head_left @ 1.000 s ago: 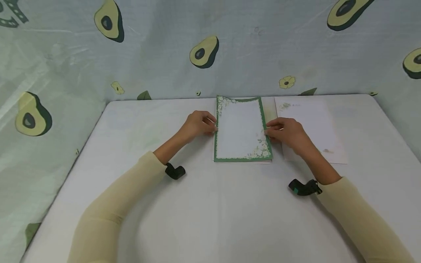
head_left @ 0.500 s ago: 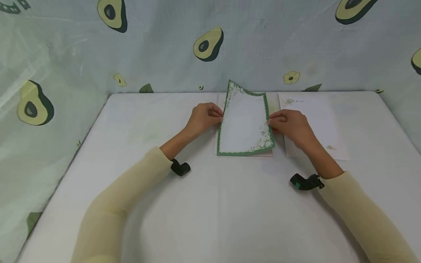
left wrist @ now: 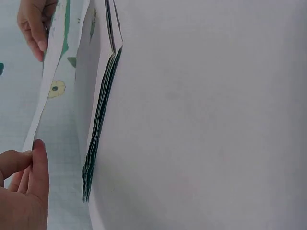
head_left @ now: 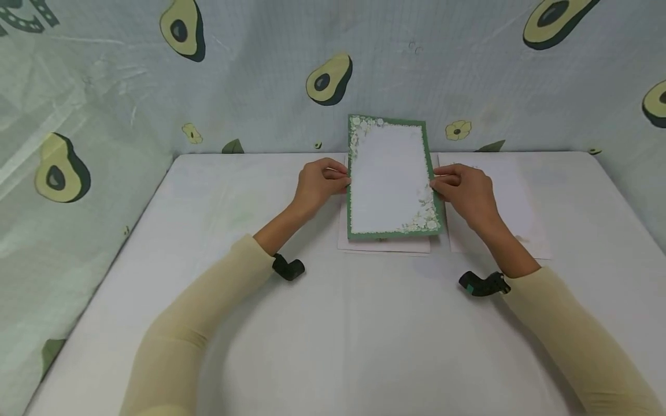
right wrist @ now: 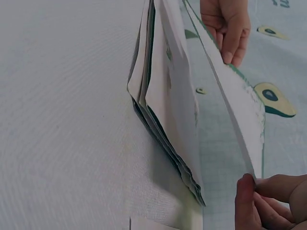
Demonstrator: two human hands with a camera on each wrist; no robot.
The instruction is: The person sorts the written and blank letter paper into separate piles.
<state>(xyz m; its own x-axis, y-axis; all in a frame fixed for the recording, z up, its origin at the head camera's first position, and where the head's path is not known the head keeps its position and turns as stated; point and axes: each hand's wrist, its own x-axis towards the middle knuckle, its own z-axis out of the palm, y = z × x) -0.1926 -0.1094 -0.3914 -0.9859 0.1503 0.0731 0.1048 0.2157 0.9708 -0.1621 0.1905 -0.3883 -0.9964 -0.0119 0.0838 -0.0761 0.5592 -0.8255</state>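
Note:
A sheet of paper (head_left: 390, 179) with a green floral border is held up by both hands, its white middle facing the head camera. My left hand (head_left: 319, 185) pinches its left edge between thumb and fingers. On the opposite edge, the right hand (head_left: 465, 193) pinches it the same way. Below the sheet lies a stack of papers (head_left: 382, 247), mostly covered in the head view. Both wrist views show a gap between the raised sheet and this stack (left wrist: 98, 120), whose layered edges look dark green in places.
A pale sheet (head_left: 520, 202) with faint floral print lies right of the stack, partly under the right forearm. The white table (head_left: 333, 335) meets an avocado-print cloth (head_left: 260, 75) at its back edge. Black wrist cameras (head_left: 484, 284) sit at both cuffs.
Both hands have lifted the green-bordered sheet off the stack and up, uncovering the stack's lower edge. The sheet was bent at its top half a second ago and now looks flatter.

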